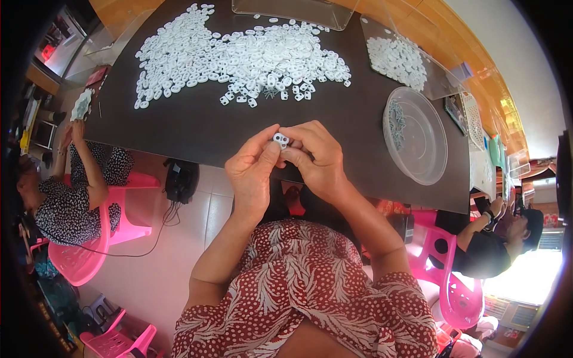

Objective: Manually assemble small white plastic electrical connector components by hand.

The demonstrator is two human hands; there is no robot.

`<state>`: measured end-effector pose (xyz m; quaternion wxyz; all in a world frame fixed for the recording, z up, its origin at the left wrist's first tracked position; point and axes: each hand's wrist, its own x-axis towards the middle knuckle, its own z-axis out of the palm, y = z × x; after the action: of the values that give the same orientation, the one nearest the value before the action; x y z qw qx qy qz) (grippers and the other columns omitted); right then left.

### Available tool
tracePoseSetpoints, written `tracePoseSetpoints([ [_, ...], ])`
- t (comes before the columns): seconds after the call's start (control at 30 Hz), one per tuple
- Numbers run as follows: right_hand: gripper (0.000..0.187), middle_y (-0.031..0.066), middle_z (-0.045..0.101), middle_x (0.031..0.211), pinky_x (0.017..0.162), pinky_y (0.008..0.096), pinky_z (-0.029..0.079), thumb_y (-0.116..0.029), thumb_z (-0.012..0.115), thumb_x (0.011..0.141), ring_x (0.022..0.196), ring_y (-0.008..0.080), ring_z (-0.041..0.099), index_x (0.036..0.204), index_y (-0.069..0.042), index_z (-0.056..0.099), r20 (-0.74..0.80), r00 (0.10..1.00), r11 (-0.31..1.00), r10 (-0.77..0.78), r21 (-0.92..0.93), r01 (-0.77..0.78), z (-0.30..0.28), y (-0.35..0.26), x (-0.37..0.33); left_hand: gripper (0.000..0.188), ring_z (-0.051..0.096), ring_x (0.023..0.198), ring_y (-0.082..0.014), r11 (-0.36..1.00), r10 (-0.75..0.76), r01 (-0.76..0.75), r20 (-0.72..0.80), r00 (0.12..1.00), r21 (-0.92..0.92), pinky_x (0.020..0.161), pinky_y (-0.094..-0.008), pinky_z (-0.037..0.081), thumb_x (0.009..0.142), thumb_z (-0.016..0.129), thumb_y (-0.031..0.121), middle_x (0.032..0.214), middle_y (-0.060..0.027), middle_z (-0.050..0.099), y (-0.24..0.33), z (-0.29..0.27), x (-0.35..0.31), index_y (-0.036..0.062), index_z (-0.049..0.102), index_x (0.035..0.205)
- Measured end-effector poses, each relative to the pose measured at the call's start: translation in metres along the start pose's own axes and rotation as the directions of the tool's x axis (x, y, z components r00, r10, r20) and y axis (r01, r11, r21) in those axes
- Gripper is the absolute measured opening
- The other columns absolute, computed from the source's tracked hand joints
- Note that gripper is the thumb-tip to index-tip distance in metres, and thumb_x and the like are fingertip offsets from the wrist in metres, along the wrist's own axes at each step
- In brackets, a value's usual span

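Over the front edge of the dark table, my left hand (252,173) and my right hand (319,156) meet with fingertips closed around one small white plastic piece (280,138). It is rounded, with dark holes in its face. Both thumbs press near its lower side, and fingers hide its rim. Beyond my hands spreads a large heap of white oval pieces (185,56), many with holes. A small cluster of grey screws (270,93) lies at the heap's near edge, among a few loose pieces.
To the right rests a round clear plastic tray (427,170) with grey screws (396,122) inside. Behind it, a clear bin holds white pieces (397,59). Another clear container (292,7) stands at the back. People sit on pink chairs at left (80,259) and right (462,298).
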<state>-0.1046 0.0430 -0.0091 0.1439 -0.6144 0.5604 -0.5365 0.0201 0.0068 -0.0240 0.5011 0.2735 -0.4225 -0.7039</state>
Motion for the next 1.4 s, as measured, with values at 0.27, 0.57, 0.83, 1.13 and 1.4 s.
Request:
tracePoseSetpoints([
  [0.27, 0.028, 0.0111, 0.061, 0.085, 0.063, 0.034, 0.046, 0.003, 0.065, 0.068, 0.073, 0.0264, 0.055, 0.095, 0.002, 0.062, -0.027, 0.989, 0.978, -0.145, -0.154, 0.139, 0.001, -0.001, -0.001, 0.023, 0.052, 0.066, -0.0077, 0.999, 0.016, -0.014, -0.038, 0.999, 0.047, 0.062, -0.0193, 0.044, 0.088, 0.057, 0.001, 0.085, -0.0044, 0.062, 0.001, 0.004, -0.002, -0.0039, 0.061, 0.11],
  [0.57, 0.028, 0.012, 0.061, 0.086, 0.063, 0.0345, 0.046, 0.002, 0.067, 0.068, 0.074, 0.0267, 0.055, 0.096, 0.002, 0.062, -0.058, 0.99, 0.98, -0.128, -0.159, 0.118, -0.001, -0.001, -0.003, 0.028, 0.05, 0.071, -0.0044, 0.977, 0.074, -0.08, 0.037, 0.997, 0.199, 0.066, -0.0172, 0.044, 0.088, 0.058, 0.003, 0.083, 0.0009, 0.058, 0.0, 0.0, -0.002, -0.0024, 0.059, 0.116],
  [0.83, 0.029, 0.0119, 0.06, 0.085, 0.061, 0.0341, 0.046, 0.004, 0.067, 0.067, 0.072, 0.0268, 0.055, 0.095, 0.003, 0.062, -0.07, 0.985, 0.976, -0.16, -0.158, 0.148, 0.001, 0.001, -0.004, 0.027, 0.053, 0.075, -0.0063, 0.995, 0.08, -0.08, -0.001, 0.997, 0.053, 0.069, -0.0189, 0.046, 0.089, 0.057, 0.004, 0.092, -0.0034, 0.062, -0.003, 0.006, -0.005, -0.0037, 0.059, 0.114],
  [1.13, 0.03, 0.0122, 0.06, 0.083, 0.058, 0.0337, 0.044, 0.006, 0.066, 0.065, 0.069, 0.0262, 0.053, 0.094, 0.004, 0.061, -0.09, 0.963, 0.954, -0.253, -0.189, 0.233, 0.004, 0.008, -0.009, 0.024, 0.053, 0.076, -0.0071, 0.992, 0.108, -0.109, 0.021, 0.994, 0.061, 0.069, -0.0197, 0.046, 0.091, 0.055, 0.004, 0.092, -0.0038, 0.06, -0.014, 0.001, -0.008, -0.0041, 0.059, 0.113],
  [1.4, 0.029, 0.0121, 0.06, 0.083, 0.057, 0.033, 0.045, 0.005, 0.065, 0.066, 0.068, 0.0255, 0.053, 0.094, 0.004, 0.061, -0.105, 0.952, 0.939, -0.289, -0.224, 0.261, 0.004, 0.009, -0.006, 0.023, 0.053, 0.073, -0.0082, 0.995, 0.078, -0.079, 0.013, 0.997, 0.055, 0.067, -0.0207, 0.046, 0.089, 0.057, 0.005, 0.09, -0.0039, 0.061, -0.008, 0.005, -0.004, -0.0048, 0.06, 0.11],
])
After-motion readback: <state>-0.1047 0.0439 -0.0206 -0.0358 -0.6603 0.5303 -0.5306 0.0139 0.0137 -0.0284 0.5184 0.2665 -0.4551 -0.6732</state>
